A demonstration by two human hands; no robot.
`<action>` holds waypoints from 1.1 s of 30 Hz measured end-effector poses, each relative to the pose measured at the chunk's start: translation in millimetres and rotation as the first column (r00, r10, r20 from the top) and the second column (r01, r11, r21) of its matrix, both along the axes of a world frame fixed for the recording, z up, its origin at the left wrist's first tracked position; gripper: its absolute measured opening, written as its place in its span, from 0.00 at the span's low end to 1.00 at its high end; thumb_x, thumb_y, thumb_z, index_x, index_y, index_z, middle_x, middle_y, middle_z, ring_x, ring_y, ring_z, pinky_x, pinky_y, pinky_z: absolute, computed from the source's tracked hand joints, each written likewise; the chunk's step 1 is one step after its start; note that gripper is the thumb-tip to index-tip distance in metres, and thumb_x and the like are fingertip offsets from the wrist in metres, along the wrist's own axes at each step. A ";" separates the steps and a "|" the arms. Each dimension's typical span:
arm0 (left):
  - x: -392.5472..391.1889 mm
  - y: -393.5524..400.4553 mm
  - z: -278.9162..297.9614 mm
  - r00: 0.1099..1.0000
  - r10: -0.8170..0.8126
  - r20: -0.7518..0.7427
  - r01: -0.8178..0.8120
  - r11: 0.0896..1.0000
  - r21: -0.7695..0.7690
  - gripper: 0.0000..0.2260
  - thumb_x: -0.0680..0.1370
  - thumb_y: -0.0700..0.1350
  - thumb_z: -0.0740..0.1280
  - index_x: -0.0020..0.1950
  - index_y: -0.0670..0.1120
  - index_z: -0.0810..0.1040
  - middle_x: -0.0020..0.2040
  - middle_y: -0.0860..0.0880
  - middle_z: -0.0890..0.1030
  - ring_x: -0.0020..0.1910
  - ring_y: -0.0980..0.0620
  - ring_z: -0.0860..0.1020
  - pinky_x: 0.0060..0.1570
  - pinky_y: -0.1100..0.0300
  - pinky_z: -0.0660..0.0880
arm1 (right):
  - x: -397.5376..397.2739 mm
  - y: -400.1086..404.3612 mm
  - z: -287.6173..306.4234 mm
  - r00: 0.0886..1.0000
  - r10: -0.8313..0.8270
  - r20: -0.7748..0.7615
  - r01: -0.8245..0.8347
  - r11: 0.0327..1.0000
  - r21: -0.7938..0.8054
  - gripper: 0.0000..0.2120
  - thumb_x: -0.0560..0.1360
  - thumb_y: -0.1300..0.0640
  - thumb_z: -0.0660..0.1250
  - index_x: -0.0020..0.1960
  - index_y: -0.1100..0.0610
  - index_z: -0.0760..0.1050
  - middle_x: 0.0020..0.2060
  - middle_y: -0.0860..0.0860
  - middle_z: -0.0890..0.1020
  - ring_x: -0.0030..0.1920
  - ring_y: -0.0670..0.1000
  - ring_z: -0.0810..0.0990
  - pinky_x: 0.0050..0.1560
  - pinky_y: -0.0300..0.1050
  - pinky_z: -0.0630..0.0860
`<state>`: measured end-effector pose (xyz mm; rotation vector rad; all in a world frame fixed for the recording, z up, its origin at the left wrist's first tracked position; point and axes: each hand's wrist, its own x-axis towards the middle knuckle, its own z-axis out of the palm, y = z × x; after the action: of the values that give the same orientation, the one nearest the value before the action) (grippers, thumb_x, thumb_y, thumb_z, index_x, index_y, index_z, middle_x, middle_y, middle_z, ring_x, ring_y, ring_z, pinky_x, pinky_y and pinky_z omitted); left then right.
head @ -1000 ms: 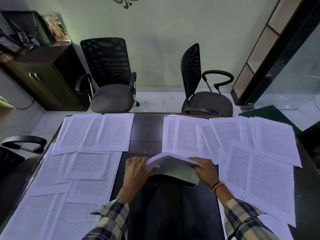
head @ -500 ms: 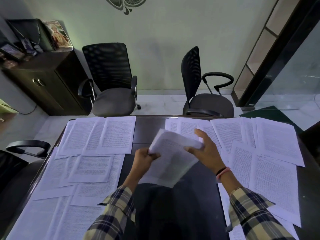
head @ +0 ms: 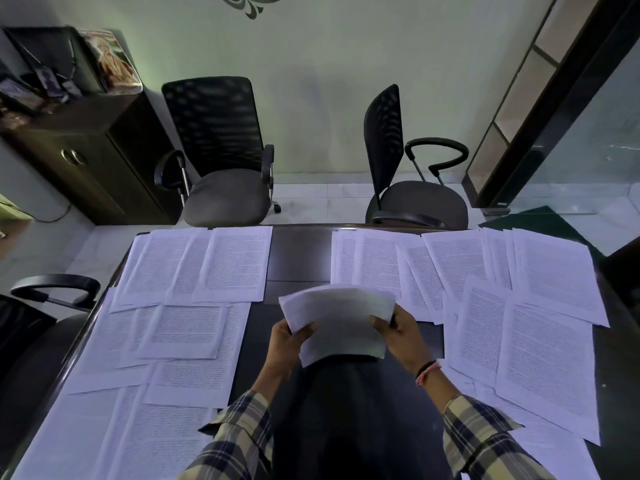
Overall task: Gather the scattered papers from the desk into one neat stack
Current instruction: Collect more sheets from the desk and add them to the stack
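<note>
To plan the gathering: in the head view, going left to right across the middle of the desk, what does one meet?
Left spread of papers → left hand → held stack → right hand → right spread of papers.

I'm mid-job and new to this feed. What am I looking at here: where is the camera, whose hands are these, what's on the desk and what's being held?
There is no machine: a person works with bare hands, and the single camera sits on their head, looking forward and down. The plaid sleeves at the bottom are theirs. The left hand and right hand together grip a small stack of papers lifted above the dark desk. Loose printed sheets are spread on the desk in two groups, the left sheets and the right sheets, overlapping each other, with a bare strip between them. Beyond the desk stand two office chairs, one facing the desk and one turned sideways, and a dark cabinet stands at the left wall.
</note>
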<state>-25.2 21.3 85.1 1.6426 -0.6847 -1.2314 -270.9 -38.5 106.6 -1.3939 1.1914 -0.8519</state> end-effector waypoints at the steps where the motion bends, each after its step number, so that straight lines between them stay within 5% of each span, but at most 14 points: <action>1: 0.8 2.7 -1.9 1.000 -0.009 0.020 0.009 1.000 0.007 0.13 0.74 0.40 0.78 0.50 0.33 0.82 0.43 0.41 0.84 0.44 0.44 0.80 0.44 0.53 0.78 | -0.2 3.2 -1.3 1.000 -0.009 0.006 0.009 1.000 0.004 0.10 0.78 0.59 0.72 0.58 0.51 0.80 0.46 0.41 0.86 0.48 0.43 0.83 0.49 0.41 0.79; 5: -0.1 6.8 8.9 0.999 -0.021 0.032 0.023 0.998 -0.065 0.14 0.72 0.46 0.78 0.51 0.38 0.83 0.45 0.42 0.86 0.45 0.48 0.83 0.43 0.56 0.79 | 0.3 7.2 10.0 0.996 -0.059 0.061 0.061 0.998 -0.028 0.06 0.74 0.59 0.76 0.47 0.50 0.82 0.37 0.42 0.84 0.38 0.41 0.78 0.41 0.36 0.75; 8: -8.3 -1.3 32.2 0.999 0.031 -0.025 -0.035 0.984 -0.177 0.07 0.79 0.45 0.73 0.47 0.42 0.84 0.39 0.49 0.85 0.40 0.55 0.82 0.39 0.64 0.77 | 4.1 2.9 23.2 0.988 -0.121 0.095 0.130 0.986 -0.102 0.13 0.73 0.46 0.75 0.50 0.54 0.83 0.45 0.48 0.85 0.45 0.45 0.82 0.47 0.37 0.78; 11: -16.3 -16.5 47.9 0.998 0.070 -0.011 -0.070 0.962 -0.264 0.19 0.81 0.49 0.71 0.31 0.53 0.73 0.30 0.56 0.71 0.31 0.58 0.68 0.34 0.67 0.68 | 11.8 -4.7 30.2 0.977 -0.184 0.108 0.199 0.970 -0.140 0.12 0.75 0.47 0.73 0.48 0.56 0.83 0.46 0.45 0.86 0.49 0.44 0.82 0.51 0.36 0.78; 14: -21.5 -22.2 52.9 0.995 0.090 0.036 -0.076 0.954 -0.290 0.23 0.80 0.51 0.71 0.27 0.56 0.67 0.27 0.57 0.66 0.29 0.59 0.63 0.31 0.68 0.65 | 18.0 -9.6 31.1 0.973 -0.203 0.109 0.218 0.965 -0.148 0.11 0.78 0.51 0.70 0.45 0.60 0.82 0.43 0.46 0.86 0.47 0.43 0.82 0.51 0.39 0.77; 17: -14.9 -11.6 47.9 0.996 0.066 0.062 -0.046 0.957 -0.287 0.16 0.74 0.63 0.72 0.35 0.54 0.76 0.30 0.58 0.75 0.32 0.61 0.73 0.34 0.70 0.71 | 10.3 -8.9 31.0 0.985 -0.159 0.068 0.168 0.972 -0.163 0.28 0.73 0.31 0.66 0.53 0.56 0.82 0.50 0.45 0.85 0.52 0.40 0.81 0.52 0.31 0.76; 20: -4.5 -0.1 20.9 0.988 -0.039 0.152 0.071 0.975 -0.210 0.25 0.71 0.64 0.75 0.58 0.47 0.81 0.48 0.55 0.86 0.47 0.57 0.84 0.46 0.66 0.78 | -5.6 -5.4 16.3 0.998 -0.052 -0.023 0.050 0.994 -0.099 0.38 0.67 0.24 0.67 0.63 0.53 0.76 0.56 0.40 0.82 0.55 0.35 0.79 0.54 0.30 0.76; 24: 8.0 10.7 -9.9 0.913 -0.249 0.323 0.246 0.968 0.048 0.21 0.77 0.39 0.73 0.70 0.48 0.74 0.54 0.53 0.84 0.54 0.52 0.82 0.48 0.64 0.76 | -23.7 -4.0 -21.8 0.958 0.187 -0.216 -0.180 0.982 0.050 0.26 0.75 0.42 0.73 0.69 0.51 0.74 0.60 0.43 0.83 0.62 0.45 0.80 0.62 0.44 0.77; 26: 9.6 11.7 -15.5 0.879 -0.288 0.379 0.264 0.958 0.115 0.13 0.78 0.33 0.68 0.61 0.44 0.78 0.49 0.51 0.83 0.49 0.52 0.81 0.45 0.62 0.74 | -29.1 -5.2 -40.6 0.902 0.212 -0.376 -0.224 0.975 0.012 0.16 0.80 0.56 0.69 0.67 0.54 0.76 0.61 0.48 0.83 0.62 0.49 0.80 0.62 0.45 0.76; 29: 8.4 8.5 -15.0 0.880 -0.228 0.416 0.194 0.973 0.122 0.13 0.78 0.32 0.68 0.39 0.48 0.74 0.36 0.55 0.78 0.35 0.60 0.72 0.37 0.60 0.70 | -29.3 -7.2 -44.2 0.864 0.182 -0.469 -0.212 0.977 -0.011 0.09 0.81 0.62 0.65 0.59 0.60 0.81 0.53 0.50 0.84 0.55 0.51 0.83 0.49 0.40 0.73; 33: 14.0 5.5 -21.8 0.904 -0.154 0.398 0.108 0.985 0.134 0.05 0.79 0.40 0.71 0.46 0.40 0.78 0.43 0.45 0.83 0.40 0.46 0.81 0.41 0.47 0.78 | -24.6 -12.7 -41.9 0.886 0.167 -0.433 -0.156 0.986 0.060 0.06 0.81 0.60 0.66 0.57 0.60 0.79 0.50 0.48 0.84 0.49 0.47 0.82 0.48 0.38 0.75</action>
<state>-11.2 26.8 63.3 1.9996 -1.0139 -1.0384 -295.5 -51.2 64.7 -1.6949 1.3886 -0.4121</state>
